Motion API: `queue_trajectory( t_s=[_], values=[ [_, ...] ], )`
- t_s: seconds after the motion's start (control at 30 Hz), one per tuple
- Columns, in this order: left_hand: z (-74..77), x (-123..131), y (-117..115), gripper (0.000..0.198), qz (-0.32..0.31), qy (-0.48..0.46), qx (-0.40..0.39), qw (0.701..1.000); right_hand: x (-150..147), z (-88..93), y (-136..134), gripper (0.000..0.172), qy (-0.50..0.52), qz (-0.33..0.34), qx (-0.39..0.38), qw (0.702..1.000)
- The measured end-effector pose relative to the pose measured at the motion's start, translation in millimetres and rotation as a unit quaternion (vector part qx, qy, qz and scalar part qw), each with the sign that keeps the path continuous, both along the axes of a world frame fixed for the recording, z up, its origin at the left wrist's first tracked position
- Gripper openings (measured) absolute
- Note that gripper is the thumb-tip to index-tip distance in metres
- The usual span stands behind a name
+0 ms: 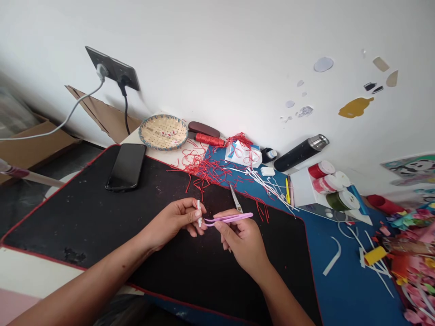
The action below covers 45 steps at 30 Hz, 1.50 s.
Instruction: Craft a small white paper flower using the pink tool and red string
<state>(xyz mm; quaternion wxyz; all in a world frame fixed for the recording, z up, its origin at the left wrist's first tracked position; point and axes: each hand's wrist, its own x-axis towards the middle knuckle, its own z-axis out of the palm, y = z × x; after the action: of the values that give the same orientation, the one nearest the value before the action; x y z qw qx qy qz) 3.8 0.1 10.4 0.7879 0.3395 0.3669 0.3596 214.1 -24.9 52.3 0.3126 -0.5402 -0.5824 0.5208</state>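
My left hand [183, 217] pinches a small white strip [199, 213] with a bit of red on it, held upright between thumb and fingers. From the right, pink tweezers [234, 218] with curved tips reach to the strip's lower part; whether the tips grip it I cannot tell. My right hand [241, 240] is closed around the tweezers. Just behind that hand lie scissors [235, 198], their handles partly hidden. Both hands are above the black mat [163, 267] with a red edge.
Cut red cords [207, 167] and white cords [268, 183] litter the mat's back edge. Behind are a woven basket [163, 132], a red thread spool [210, 139] and a black flask [301, 153]. A phone [126, 166] lies left; thread spools [342, 200] and colourful scraps [414, 276] are right.
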Motion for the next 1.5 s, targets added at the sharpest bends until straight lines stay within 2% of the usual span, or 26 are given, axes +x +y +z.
queue_trajectory(
  t_s=[0.43,0.77,1.3,1.4,1.5],
  values=[
    [-2.0,-0.5,-1.7,0.044,-0.041,-0.025,-0.006,0.999,-1.8,-0.3,3.9,0.021,-0.008,0.034,0.005,0.999],
    [-1.9,-0.1,-2.9,0.042,-0.047,-0.019,-0.003,0.999,-3.1,1.3,4.2,0.022,-0.021,0.049,-0.002,0.999],
    [-1.5,-1.2,-1.9,0.039,-0.056,-0.016,-0.004,0.998,-0.9,-3.1,1.8,0.024,-0.031,0.069,0.033,0.997],
    [-1.8,-1.3,-1.6,0.039,-0.057,-0.018,-0.005,0.998,-0.1,-3.4,0.5,0.022,-0.046,0.074,0.059,0.995],
    [-2.1,-1.1,-1.4,0.04,-0.053,-0.023,-0.013,0.998,1.0,-4.2,-1.2,0.019,-0.063,0.085,0.122,0.987]
  ],
)
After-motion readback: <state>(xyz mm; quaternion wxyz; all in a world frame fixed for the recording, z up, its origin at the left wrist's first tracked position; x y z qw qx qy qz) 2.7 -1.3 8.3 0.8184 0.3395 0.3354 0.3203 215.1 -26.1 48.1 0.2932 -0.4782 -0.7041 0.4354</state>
